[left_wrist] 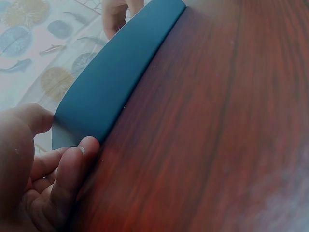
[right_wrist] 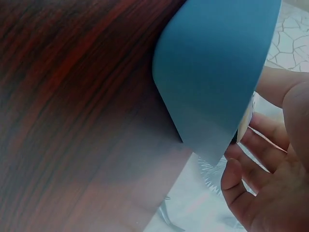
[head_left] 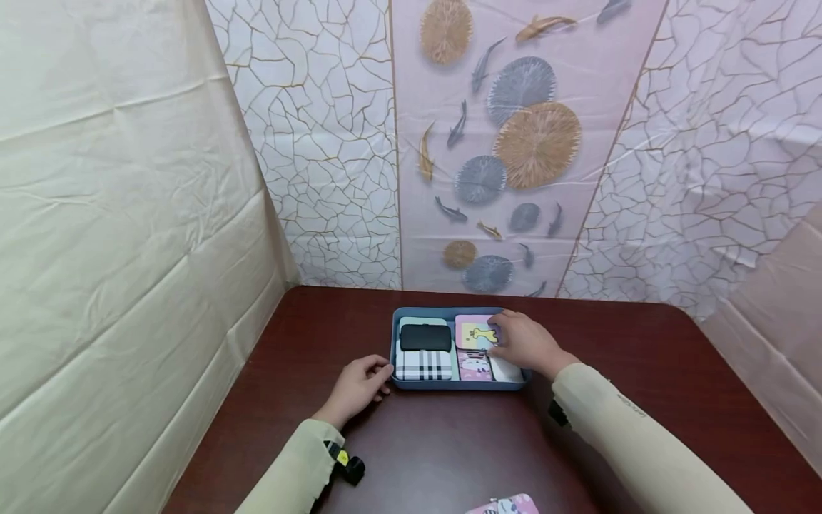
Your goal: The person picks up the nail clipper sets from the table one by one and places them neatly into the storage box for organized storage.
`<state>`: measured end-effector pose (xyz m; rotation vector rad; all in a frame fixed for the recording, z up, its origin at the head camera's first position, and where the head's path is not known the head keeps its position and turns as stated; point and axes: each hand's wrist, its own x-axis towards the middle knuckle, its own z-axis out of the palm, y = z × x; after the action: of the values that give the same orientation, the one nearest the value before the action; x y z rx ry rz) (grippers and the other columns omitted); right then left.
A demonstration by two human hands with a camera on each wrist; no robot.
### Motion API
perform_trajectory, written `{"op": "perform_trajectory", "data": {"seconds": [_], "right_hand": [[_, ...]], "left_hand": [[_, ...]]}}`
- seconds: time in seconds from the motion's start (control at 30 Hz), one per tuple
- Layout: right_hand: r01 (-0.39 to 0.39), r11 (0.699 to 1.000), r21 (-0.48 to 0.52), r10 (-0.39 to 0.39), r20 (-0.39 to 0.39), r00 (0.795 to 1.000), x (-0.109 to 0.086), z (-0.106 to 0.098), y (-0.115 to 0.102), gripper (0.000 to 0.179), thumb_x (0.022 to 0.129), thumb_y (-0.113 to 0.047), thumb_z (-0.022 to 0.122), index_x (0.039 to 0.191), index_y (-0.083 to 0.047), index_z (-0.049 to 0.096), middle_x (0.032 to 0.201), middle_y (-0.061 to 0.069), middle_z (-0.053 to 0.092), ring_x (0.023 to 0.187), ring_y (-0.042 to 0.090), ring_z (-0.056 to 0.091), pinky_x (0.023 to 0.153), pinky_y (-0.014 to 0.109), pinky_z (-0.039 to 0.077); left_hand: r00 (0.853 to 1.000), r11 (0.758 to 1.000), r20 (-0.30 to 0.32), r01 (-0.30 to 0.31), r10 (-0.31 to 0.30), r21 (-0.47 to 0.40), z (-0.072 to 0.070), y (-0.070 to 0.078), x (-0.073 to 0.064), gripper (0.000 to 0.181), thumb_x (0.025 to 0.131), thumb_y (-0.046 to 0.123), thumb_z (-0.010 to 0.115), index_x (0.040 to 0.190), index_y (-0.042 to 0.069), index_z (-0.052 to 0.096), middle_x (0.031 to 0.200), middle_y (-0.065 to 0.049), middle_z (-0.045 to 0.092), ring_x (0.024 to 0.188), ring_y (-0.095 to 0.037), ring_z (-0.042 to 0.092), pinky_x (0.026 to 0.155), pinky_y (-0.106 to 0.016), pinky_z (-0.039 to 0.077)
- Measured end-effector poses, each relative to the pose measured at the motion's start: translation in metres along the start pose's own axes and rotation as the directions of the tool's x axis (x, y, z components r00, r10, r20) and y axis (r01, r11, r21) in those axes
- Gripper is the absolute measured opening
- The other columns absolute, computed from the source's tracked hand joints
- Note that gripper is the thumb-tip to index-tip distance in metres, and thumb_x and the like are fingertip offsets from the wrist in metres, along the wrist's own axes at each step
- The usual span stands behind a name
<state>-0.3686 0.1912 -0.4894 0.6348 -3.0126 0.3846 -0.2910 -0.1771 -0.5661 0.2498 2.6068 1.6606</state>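
A blue tray point(head_left: 459, 385) holds several small flat cases. My left hand point(head_left: 361, 385) grips its near left corner; in the left wrist view, thumb and fingers point(left_wrist: 70, 166) lie about that corner. Over the tray's right half, my right hand point(head_left: 529, 343) holds the right edge of a pink-bordered giraffe case point(head_left: 475, 333). Beneath and nearer lie a pink patterned case point(head_left: 474, 365) and a white case point(head_left: 506, 369), partly covered. On the left, a black case point(head_left: 425, 338) sits above a plaid case point(head_left: 424, 365), with pale green cases partly hidden under them.
Another pink patterned case point(head_left: 507, 505) lies at the bottom edge of the head view, partly cut off. The dark red wooden table point(head_left: 424, 450) reaches back to a patterned cloth wall point(head_left: 334, 214). A cream cloth point(head_left: 128, 250) hangs at the left.
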Motion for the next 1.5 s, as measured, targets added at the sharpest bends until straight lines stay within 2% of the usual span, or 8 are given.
{"op": "perform_trajectory", "data": {"seconds": [0.23,0.57,0.67,0.77,0.87,0.97,1.27,1.5], "right_hand": [[-0.016,0.998,0.063,0.017,-0.014,1.0,-0.013,0.002,0.004,0.065,0.096,-0.031,0.089,0.151,-0.006,0.065,0.152,0.02,0.061,0.138,0.04,0.058,0.114,0.063,0.05],[0.217,0.961,0.17,-0.19,-0.159,0.969,-0.073,-0.031,-0.031,0.044,0.099,-0.027,0.087,0.138,-0.012,0.074,0.149,0.008,0.064,0.14,0.033,0.058,0.114,0.059,0.051],[0.373,0.906,0.201,-0.357,-0.115,0.927,-0.101,-0.034,-0.044,0.039,0.1,-0.03,0.086,0.134,-0.015,0.076,0.137,-0.002,0.071,0.128,0.021,0.066,0.107,0.05,0.058],[0.506,0.835,0.216,-0.516,-0.013,0.857,-0.132,-0.033,-0.054,0.045,0.101,-0.041,0.083,0.136,-0.015,0.074,0.13,-0.007,0.071,0.118,0.012,0.068,0.099,0.042,0.061],[0.538,0.801,0.263,-0.583,0.139,0.8,-0.159,-0.028,-0.061,0.052,0.1,-0.045,0.083,0.143,-0.018,0.07,0.131,-0.01,0.068,0.115,0.006,0.065,0.092,0.035,0.061],[0.457,0.809,0.37,-0.566,0.279,0.776,-0.177,-0.02,-0.064,0.054,0.1,-0.05,0.081,0.146,-0.026,0.067,0.134,-0.015,0.066,0.115,0.002,0.061,0.092,0.031,0.06],[0.26,0.805,0.533,-0.491,0.354,0.796,-0.199,0.006,-0.056,0.042,0.102,-0.053,0.077,0.14,-0.037,0.071,0.122,-0.022,0.061,0.105,-0.003,0.057,0.084,0.021,0.057],[0.335,0.819,0.465,-0.51,0.326,0.796,-0.196,0.008,-0.06,0.042,0.1,-0.054,0.079,0.135,-0.031,0.075,0.118,-0.024,0.063,0.101,-0.006,0.055,0.083,0.022,0.057]], "left_hand": [[1.0,1.0,0.011,-0.004,0.004,0.005,0.003,0.002,-0.001,0.031,0.111,0.031,0.069,0.127,0.004,0.075,0.093,-0.001,0.076,0.076,-0.017,0.075,0.066,-0.033,0.065],[1.0,1.0,-0.008,0.002,-0.002,0.009,-0.001,0.004,-0.001,0.028,0.111,0.028,0.069,0.126,0.005,0.075,0.094,-0.002,0.075,0.075,-0.018,0.074,0.066,-0.034,0.065],[1.0,1.0,-0.005,0.011,-0.011,0.007,-0.002,0.004,-0.003,0.029,0.111,0.029,0.069,0.127,0.005,0.075,0.094,-0.002,0.075,0.076,-0.017,0.075,0.067,-0.034,0.065],[1.0,1.0,0.001,0.012,-0.012,0.005,-0.001,0.005,-0.004,0.03,0.111,0.03,0.069,0.127,0.004,0.075,0.094,-0.002,0.075,0.077,-0.017,0.074,0.067,-0.034,0.065],[1.0,1.0,0.003,0.01,-0.01,0.002,0.0,0.006,-0.004,0.03,0.111,0.029,0.069,0.127,0.004,0.074,0.094,-0.002,0.075,0.077,-0.017,0.074,0.067,-0.034,0.064],[1.0,1.0,-0.003,0.006,-0.006,0.0,0.0,0.006,-0.003,0.03,0.111,0.028,0.069,0.127,0.003,0.074,0.093,-0.002,0.075,0.076,-0.017,0.074,0.066,-0.034,0.064],[1.0,1.0,0.002,-0.002,0.002,-0.008,0.0,0.002,-0.002,0.031,0.111,0.029,0.069,0.128,0.004,0.075,0.093,-0.002,0.075,0.076,-0.017,0.074,0.065,-0.034,0.064],[1.0,1.0,-0.003,-0.017,0.017,-0.003,0.001,0.004,-0.002,0.031,0.111,0.028,0.069,0.127,0.002,0.074,0.093,-0.003,0.075,0.075,-0.016,0.074,0.064,-0.033,0.064]]}}
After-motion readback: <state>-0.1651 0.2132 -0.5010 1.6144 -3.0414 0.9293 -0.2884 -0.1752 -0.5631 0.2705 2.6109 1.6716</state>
